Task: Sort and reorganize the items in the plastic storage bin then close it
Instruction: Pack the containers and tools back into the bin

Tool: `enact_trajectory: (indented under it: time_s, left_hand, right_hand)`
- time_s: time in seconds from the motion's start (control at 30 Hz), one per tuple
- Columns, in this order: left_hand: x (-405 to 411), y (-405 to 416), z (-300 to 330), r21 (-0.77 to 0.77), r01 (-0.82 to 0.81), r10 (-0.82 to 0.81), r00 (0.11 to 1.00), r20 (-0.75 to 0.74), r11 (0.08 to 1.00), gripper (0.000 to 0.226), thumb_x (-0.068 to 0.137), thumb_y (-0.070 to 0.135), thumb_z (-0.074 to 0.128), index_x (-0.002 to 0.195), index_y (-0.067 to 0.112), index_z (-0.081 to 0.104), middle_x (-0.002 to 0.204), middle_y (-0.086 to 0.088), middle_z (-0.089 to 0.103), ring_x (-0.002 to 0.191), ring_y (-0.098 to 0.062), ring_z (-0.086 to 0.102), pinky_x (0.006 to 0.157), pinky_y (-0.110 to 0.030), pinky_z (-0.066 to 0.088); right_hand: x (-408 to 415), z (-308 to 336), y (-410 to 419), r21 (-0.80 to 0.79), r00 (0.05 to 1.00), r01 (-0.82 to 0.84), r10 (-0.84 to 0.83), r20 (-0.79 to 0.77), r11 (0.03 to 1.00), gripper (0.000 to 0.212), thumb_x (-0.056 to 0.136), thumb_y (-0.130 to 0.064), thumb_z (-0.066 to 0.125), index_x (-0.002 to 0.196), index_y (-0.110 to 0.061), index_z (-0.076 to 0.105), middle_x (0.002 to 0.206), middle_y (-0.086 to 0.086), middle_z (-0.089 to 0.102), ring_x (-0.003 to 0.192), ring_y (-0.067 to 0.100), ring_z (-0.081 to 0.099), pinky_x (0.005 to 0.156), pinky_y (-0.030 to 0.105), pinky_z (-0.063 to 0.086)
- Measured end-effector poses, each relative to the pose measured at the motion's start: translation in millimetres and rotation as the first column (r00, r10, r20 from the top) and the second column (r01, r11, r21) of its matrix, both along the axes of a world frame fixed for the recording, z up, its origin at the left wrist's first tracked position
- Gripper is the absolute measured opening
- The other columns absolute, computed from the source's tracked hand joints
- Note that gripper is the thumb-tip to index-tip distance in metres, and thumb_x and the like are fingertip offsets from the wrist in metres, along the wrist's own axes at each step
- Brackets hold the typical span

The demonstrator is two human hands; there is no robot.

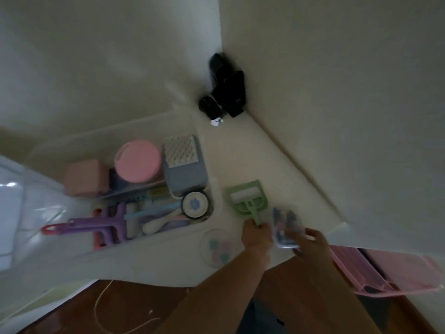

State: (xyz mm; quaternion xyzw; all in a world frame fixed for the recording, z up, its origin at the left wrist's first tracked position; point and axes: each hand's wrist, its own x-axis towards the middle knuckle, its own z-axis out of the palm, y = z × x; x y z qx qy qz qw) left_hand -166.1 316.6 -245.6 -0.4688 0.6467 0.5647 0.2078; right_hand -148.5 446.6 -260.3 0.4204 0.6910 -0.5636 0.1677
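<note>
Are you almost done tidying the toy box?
About halfway, I would guess. Many items already sit in the bin: the pink round container, the purple tool. In hand: the left hand grips the green roller, the right hand holds a small clear case. A clear round dish lies outside. The bin is open, no lid on.
</note>
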Motion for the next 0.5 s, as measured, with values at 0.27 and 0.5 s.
enact_trajectory:
  time_s: [0.27, 0.5]
  left_hand:
    - [13, -30, 82, 0.495, 0.032, 0.095, 0.969, -0.229, 0.868, 0.004, 0.098, 0.002, 0.057, 0.099, 0.004, 0.053, 0.089, -0.009, 0.068, 0.073, -0.021, 0.072, 0.067, -0.023, 0.058]
    - [26, -147, 207, 0.379, 0.272, -0.032, 0.846, -0.533, 0.885, 0.011, 0.102, 0.006, 0.053, 0.110, 0.000, 0.057, 0.084, -0.004, 0.071, 0.065, -0.013, 0.067, 0.067, -0.022, 0.056]
  right_hand:
    - [3, 120, -1, -0.170, 0.980, 0.092, -0.119, -0.159, 0.981, 0.018, 0.085, -0.014, 0.072, 0.101, -0.014, 0.062, 0.108, 0.027, 0.065, 0.087, 0.035, 0.066, 0.071, 0.035, 0.057]
    - [-5, 256, -80, -0.197, 0.907, -0.181, 0.086, -0.412, 0.964, 0.082, 0.033, -0.059, 0.091, 0.097, -0.016, 0.063, 0.091, 0.006, 0.074, 0.082, 0.022, 0.073, 0.072, 0.033, 0.062]
